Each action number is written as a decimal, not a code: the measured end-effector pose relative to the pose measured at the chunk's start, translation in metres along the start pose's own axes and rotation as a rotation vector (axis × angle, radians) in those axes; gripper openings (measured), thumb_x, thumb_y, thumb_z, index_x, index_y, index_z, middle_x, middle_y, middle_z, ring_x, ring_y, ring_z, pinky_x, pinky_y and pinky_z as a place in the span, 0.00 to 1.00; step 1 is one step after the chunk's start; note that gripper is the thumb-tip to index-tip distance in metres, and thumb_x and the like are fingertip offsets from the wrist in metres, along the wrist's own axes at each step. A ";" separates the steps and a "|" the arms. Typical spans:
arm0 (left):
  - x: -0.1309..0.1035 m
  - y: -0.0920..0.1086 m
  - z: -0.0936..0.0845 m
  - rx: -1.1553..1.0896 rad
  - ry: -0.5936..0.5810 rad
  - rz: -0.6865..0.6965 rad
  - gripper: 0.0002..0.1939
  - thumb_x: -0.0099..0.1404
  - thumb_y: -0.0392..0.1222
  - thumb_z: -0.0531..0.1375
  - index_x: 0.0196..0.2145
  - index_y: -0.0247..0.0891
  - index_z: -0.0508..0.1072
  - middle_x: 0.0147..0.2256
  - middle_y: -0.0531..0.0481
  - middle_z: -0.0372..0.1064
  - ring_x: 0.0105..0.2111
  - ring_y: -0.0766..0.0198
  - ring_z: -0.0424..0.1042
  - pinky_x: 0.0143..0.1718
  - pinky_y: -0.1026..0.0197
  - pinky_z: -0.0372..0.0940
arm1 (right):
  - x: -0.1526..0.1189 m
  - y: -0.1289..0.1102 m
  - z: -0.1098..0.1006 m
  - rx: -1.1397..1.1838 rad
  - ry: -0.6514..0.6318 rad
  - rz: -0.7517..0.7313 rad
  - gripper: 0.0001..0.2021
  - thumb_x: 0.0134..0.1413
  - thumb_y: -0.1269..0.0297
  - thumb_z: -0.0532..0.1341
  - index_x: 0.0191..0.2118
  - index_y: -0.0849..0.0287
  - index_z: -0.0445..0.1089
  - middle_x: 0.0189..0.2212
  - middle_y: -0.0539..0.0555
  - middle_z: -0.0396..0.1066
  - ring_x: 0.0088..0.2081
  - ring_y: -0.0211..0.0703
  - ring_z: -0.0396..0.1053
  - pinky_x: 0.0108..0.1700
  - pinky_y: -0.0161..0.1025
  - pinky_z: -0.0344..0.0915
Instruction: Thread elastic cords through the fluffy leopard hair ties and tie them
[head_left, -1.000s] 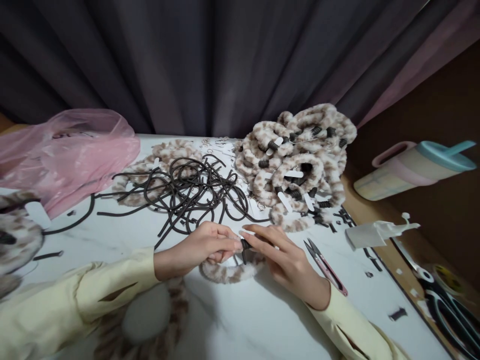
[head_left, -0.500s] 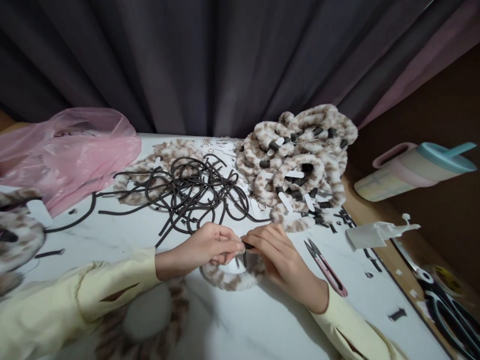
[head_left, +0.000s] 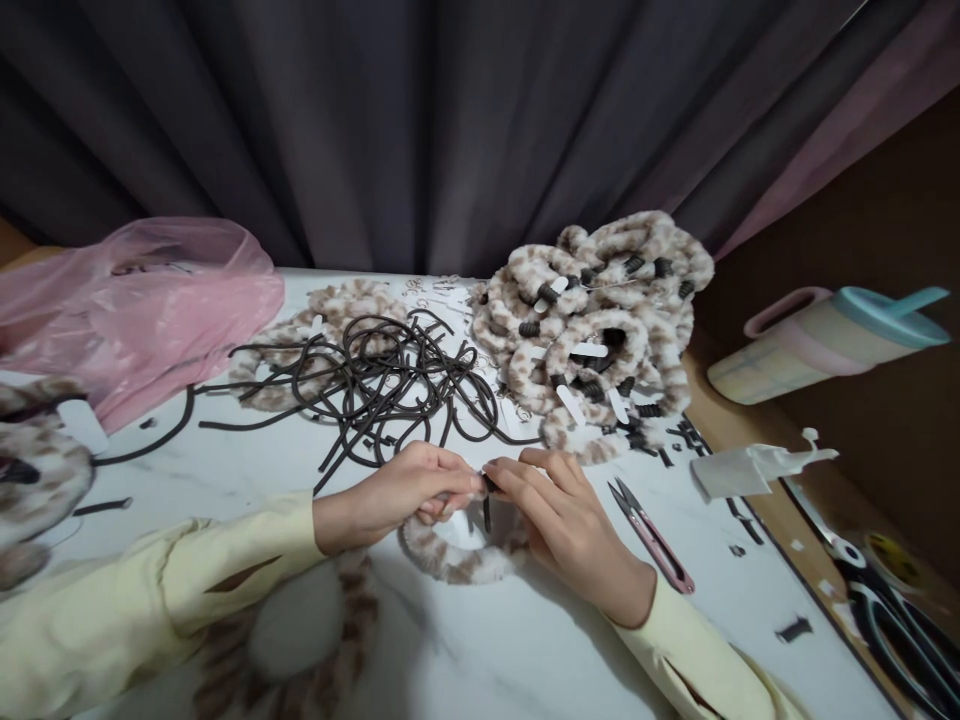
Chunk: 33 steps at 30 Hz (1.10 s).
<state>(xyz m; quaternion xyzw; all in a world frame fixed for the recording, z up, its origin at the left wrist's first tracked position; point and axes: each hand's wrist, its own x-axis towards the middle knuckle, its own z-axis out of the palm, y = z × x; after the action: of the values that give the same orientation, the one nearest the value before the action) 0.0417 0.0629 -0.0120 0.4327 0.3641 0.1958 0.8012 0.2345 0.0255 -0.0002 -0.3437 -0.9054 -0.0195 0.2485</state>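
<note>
A plush ring point(head_left: 459, 565), white with brown patches, hangs low under my hands, its upper part hidden by the fingers. My left hand point(head_left: 416, 485) is closed, thumb against fingers, on the ring's upper side. Close beside it, my right hand point(head_left: 562, 515) pinches a short black cord point(head_left: 487, 516) where it meets the ring; a dark end points down into the ring's opening. The fingertips of both hands almost touch. Beyond them lies a tangle of long black cords point(head_left: 405, 390). Pink-handled thread snips point(head_left: 652, 535) lie right of my right hand.
Plush rings with black cord wraps are heaped point(head_left: 600, 320) at the back right. A pink plastic bag point(head_left: 187, 300) lies back left. A tumbler point(head_left: 817, 345) and large scissors point(head_left: 892, 610) are at the right. Another plush ring point(head_left: 360, 620) lies below my left forearm.
My right hand's fingers have shifted slightly around the cord, its index finger now more raised. The left hand has barely moved. Everything else lies as before.
</note>
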 end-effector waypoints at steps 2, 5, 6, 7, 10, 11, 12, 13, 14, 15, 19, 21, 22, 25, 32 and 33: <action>0.001 -0.001 -0.002 -0.039 -0.008 0.010 0.14 0.56 0.41 0.58 0.18 0.33 0.62 0.15 0.59 0.53 0.14 0.77 0.42 0.17 0.66 0.35 | -0.002 0.000 -0.001 -0.014 0.009 -0.019 0.14 0.56 0.80 0.48 0.47 0.66 0.63 0.42 0.60 0.71 0.41 0.47 0.61 0.39 0.42 0.58; 0.002 -0.001 -0.003 -0.088 -0.017 0.007 0.14 0.56 0.42 0.59 0.18 0.33 0.62 0.15 0.60 0.51 0.15 0.77 0.40 0.17 0.66 0.35 | -0.002 -0.003 -0.001 -0.022 0.011 -0.058 0.12 0.59 0.77 0.49 0.44 0.65 0.65 0.40 0.61 0.71 0.42 0.47 0.63 0.38 0.42 0.59; 0.002 -0.001 -0.004 -0.096 -0.020 0.005 0.14 0.56 0.42 0.59 0.18 0.33 0.61 0.15 0.60 0.51 0.15 0.77 0.40 0.17 0.66 0.34 | -0.002 -0.004 -0.001 -0.024 0.013 -0.075 0.11 0.60 0.76 0.49 0.43 0.65 0.66 0.38 0.60 0.72 0.42 0.47 0.64 0.38 0.42 0.59; 0.002 -0.001 -0.004 -0.099 -0.020 0.004 0.15 0.56 0.42 0.59 0.18 0.34 0.61 0.15 0.60 0.51 0.15 0.77 0.40 0.17 0.66 0.34 | -0.001 -0.005 -0.001 -0.026 0.015 -0.089 0.11 0.61 0.75 0.48 0.43 0.65 0.66 0.38 0.60 0.72 0.42 0.47 0.64 0.38 0.42 0.60; 0.002 -0.003 -0.004 -0.093 -0.015 -0.001 0.15 0.56 0.43 0.59 0.18 0.34 0.60 0.15 0.60 0.50 0.15 0.77 0.40 0.17 0.66 0.35 | 0.000 -0.006 0.000 -0.010 0.038 -0.122 0.12 0.62 0.74 0.48 0.42 0.65 0.67 0.36 0.59 0.73 0.41 0.45 0.65 0.39 0.42 0.60; 0.002 -0.003 -0.004 -0.090 -0.012 -0.006 0.15 0.56 0.43 0.59 0.18 0.34 0.60 0.15 0.60 0.50 0.15 0.78 0.40 0.17 0.66 0.35 | 0.000 -0.005 0.000 0.004 0.047 -0.130 0.12 0.62 0.74 0.48 0.42 0.65 0.68 0.36 0.59 0.73 0.42 0.45 0.65 0.39 0.42 0.60; 0.002 -0.003 -0.004 -0.088 -0.009 -0.010 0.15 0.56 0.43 0.60 0.18 0.34 0.61 0.15 0.60 0.50 0.14 0.78 0.41 0.17 0.67 0.35 | 0.000 -0.005 0.000 0.022 0.052 -0.138 0.12 0.62 0.74 0.48 0.41 0.65 0.68 0.36 0.58 0.73 0.42 0.44 0.65 0.39 0.42 0.60; 0.003 -0.003 -0.004 -0.088 -0.007 -0.011 0.15 0.56 0.43 0.60 0.18 0.34 0.61 0.15 0.61 0.49 0.14 0.78 0.41 0.17 0.67 0.35 | 0.000 -0.004 -0.001 0.041 0.059 -0.143 0.11 0.62 0.75 0.49 0.40 0.65 0.69 0.35 0.58 0.74 0.42 0.45 0.65 0.39 0.42 0.60; 0.003 -0.003 -0.004 -0.089 -0.004 -0.011 0.15 0.56 0.43 0.60 0.19 0.34 0.61 0.15 0.61 0.49 0.14 0.78 0.41 0.17 0.67 0.35 | -0.001 -0.002 -0.001 0.060 0.064 -0.143 0.11 0.61 0.75 0.49 0.40 0.64 0.69 0.35 0.57 0.74 0.42 0.45 0.65 0.39 0.42 0.60; 0.003 -0.003 -0.003 -0.091 -0.001 -0.010 0.15 0.56 0.44 0.60 0.19 0.33 0.62 0.15 0.61 0.50 0.14 0.78 0.41 0.17 0.67 0.35 | -0.001 -0.001 -0.001 0.079 0.067 -0.139 0.11 0.61 0.75 0.50 0.39 0.64 0.69 0.36 0.57 0.74 0.43 0.45 0.65 0.39 0.43 0.60; 0.002 -0.002 -0.003 -0.103 0.001 -0.010 0.15 0.55 0.44 0.61 0.20 0.33 0.63 0.15 0.61 0.51 0.14 0.78 0.41 0.17 0.66 0.34 | -0.002 0.004 -0.002 0.155 0.063 -0.144 0.11 0.61 0.76 0.49 0.41 0.66 0.69 0.37 0.57 0.74 0.48 0.49 0.65 0.41 0.47 0.62; 0.002 -0.001 -0.003 -0.101 -0.001 -0.004 0.14 0.55 0.43 0.61 0.20 0.33 0.63 0.15 0.60 0.51 0.14 0.78 0.41 0.17 0.66 0.34 | -0.001 0.005 -0.004 0.211 0.053 -0.151 0.11 0.61 0.76 0.50 0.41 0.67 0.68 0.36 0.59 0.74 0.50 0.50 0.65 0.42 0.47 0.65; 0.002 -0.001 -0.002 -0.098 0.000 -0.002 0.14 0.55 0.43 0.61 0.19 0.33 0.63 0.15 0.60 0.51 0.14 0.78 0.41 0.17 0.66 0.34 | 0.000 0.005 -0.005 0.235 0.045 -0.151 0.10 0.61 0.76 0.50 0.41 0.68 0.68 0.36 0.59 0.74 0.50 0.50 0.65 0.43 0.47 0.66; 0.001 0.000 -0.002 -0.081 0.004 -0.009 0.15 0.55 0.44 0.61 0.19 0.33 0.62 0.15 0.60 0.51 0.14 0.78 0.41 0.17 0.65 0.35 | 0.002 0.005 -0.009 0.276 0.025 -0.142 0.11 0.61 0.76 0.50 0.42 0.67 0.69 0.36 0.60 0.74 0.51 0.49 0.66 0.45 0.46 0.69; 0.001 -0.002 -0.002 -0.074 0.026 -0.008 0.14 0.55 0.44 0.61 0.19 0.33 0.63 0.15 0.60 0.51 0.14 0.77 0.42 0.17 0.66 0.35 | -0.002 0.007 -0.003 0.372 0.097 -0.122 0.13 0.62 0.73 0.49 0.47 0.67 0.66 0.38 0.64 0.73 0.52 0.51 0.66 0.44 0.49 0.70; 0.001 -0.002 -0.002 -0.074 0.024 -0.005 0.14 0.55 0.43 0.61 0.19 0.33 0.64 0.15 0.61 0.51 0.15 0.77 0.42 0.17 0.66 0.35 | -0.003 0.007 -0.001 0.398 0.114 -0.115 0.13 0.62 0.73 0.49 0.47 0.67 0.66 0.38 0.64 0.73 0.51 0.51 0.66 0.44 0.50 0.70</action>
<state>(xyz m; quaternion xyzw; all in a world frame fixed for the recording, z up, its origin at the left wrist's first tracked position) 0.0410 0.0635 -0.0148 0.3994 0.3671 0.2124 0.8128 0.2412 0.0288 -0.0013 -0.2341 -0.8940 0.1263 0.3606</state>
